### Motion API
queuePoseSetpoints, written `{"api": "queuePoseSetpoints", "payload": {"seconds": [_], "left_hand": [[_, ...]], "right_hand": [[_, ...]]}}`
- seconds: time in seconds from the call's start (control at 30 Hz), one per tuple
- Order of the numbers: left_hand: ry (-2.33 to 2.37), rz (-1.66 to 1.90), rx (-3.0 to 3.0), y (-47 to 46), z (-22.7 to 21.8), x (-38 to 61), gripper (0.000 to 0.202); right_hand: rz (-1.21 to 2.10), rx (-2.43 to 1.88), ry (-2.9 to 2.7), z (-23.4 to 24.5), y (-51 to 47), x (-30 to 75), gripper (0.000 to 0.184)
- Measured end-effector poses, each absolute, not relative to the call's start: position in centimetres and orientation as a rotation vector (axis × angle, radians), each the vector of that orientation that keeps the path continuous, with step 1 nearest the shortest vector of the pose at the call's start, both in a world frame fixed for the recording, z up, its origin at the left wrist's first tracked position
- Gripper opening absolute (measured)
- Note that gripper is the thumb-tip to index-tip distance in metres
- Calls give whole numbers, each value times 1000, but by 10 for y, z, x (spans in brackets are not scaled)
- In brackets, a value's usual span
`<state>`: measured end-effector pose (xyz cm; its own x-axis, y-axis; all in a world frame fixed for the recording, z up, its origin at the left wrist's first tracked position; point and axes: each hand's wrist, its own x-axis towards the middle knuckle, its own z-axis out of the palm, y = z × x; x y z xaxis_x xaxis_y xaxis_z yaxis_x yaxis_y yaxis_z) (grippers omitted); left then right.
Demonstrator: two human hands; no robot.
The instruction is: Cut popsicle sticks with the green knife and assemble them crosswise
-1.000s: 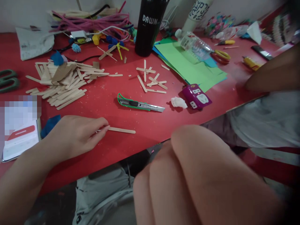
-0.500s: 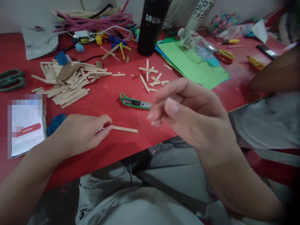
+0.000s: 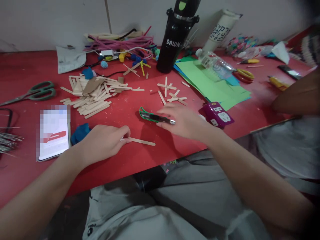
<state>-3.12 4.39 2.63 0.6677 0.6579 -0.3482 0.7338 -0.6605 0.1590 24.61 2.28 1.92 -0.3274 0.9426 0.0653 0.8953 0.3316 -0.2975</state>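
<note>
Cutter (image 3: pixel 148 116) with a green handle lies on the red table (image 3: pixel 25 66), near its front edge. The right hand (image 3: pixel 183 121) has its fingers stretched over the blade end, touching it but not closed around it. The left hand (image 3: pixel 100 143) pinches with curled fingers the end of a single stick (image 3: pixel 141 141), which lies flat just in front of the cutter.

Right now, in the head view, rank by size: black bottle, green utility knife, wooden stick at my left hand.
1. black bottle
2. utility knife and wooden stick: alike in length; knife partly covered.
</note>
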Motion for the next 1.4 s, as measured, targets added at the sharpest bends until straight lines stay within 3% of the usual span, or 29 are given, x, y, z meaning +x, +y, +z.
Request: {"api": "queuePoseSetpoints", "payload": {"seconds": [0.13, 0.43, 0.57, 0.67, 0.8, 1.1, 1.4], "left_hand": [[1131, -340, 2524, 45, 27, -31, 28], [1136, -137, 2393, 52, 22, -31, 21], [1238, 102, 2225, 51, 27, -35, 23], [1314, 334, 2189, 40, 35, -36, 27], [1285, 579, 2147, 16, 48, -27, 29], [1249, 790, 2071, -12, 55, -7, 27], [1063, 1072, 1822, -17, 18, 18, 42]], "right_hand": [[284, -1718, -2456, 15, 28, 231, 27], [289, -1563, -2272, 5, 31, 219, 42], [704, -1268, -1985, 11, 31, 221, 26], [1013, -1154, -1876, 18, 28, 223, 29], [1149, -1021, -1810, 25, 17, 220, 35], [1190, -861, -1604, 30, -4, 198, 30], [1192, -859, -1631, 22, -1, 197, 26]]}}
